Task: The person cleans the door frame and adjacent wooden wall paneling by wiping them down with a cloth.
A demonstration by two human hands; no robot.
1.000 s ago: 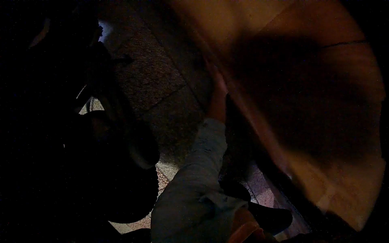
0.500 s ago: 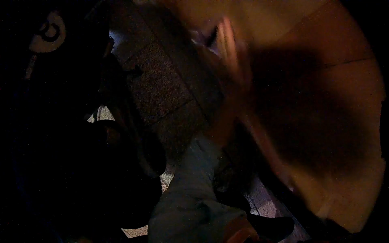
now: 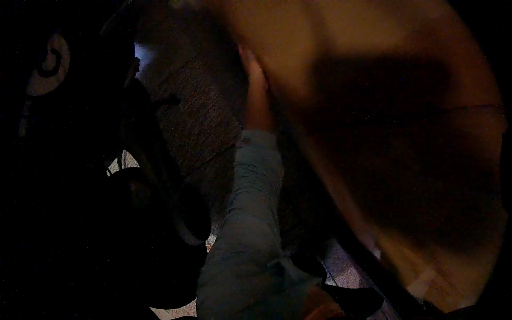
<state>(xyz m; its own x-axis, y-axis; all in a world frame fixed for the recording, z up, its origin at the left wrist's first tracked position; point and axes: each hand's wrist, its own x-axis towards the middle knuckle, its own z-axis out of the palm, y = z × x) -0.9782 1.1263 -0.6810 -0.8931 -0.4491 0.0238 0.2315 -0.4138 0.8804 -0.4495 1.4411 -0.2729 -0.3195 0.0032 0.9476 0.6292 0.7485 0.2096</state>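
Note:
The scene is very dark. My left hand (image 3: 253,69), at the end of a grey-green sleeve (image 3: 245,202), reaches forward to the left edge of a broad brown surface (image 3: 282,32). Its fingers look stretched out along that edge, and nothing shows in them. Whether they press on the edge or only lie beside it, I cannot tell. A large dark shadow covers much of the brown surface. My right hand does not show clearly; an orange-brown patch (image 3: 322,306) at the bottom is too dim to name.
Dark speckled flooring (image 3: 186,112) with seam lines runs along the left of the brown surface. Black shapes fill the left side, with a pale round piece bearing a dark hook-like curve (image 3: 50,64). Lighter floor (image 3: 341,264) shows at the lower right.
My left hand has moved left and back, from over the brown surface to its edge, and is less blurred. The view has shifted slightly.

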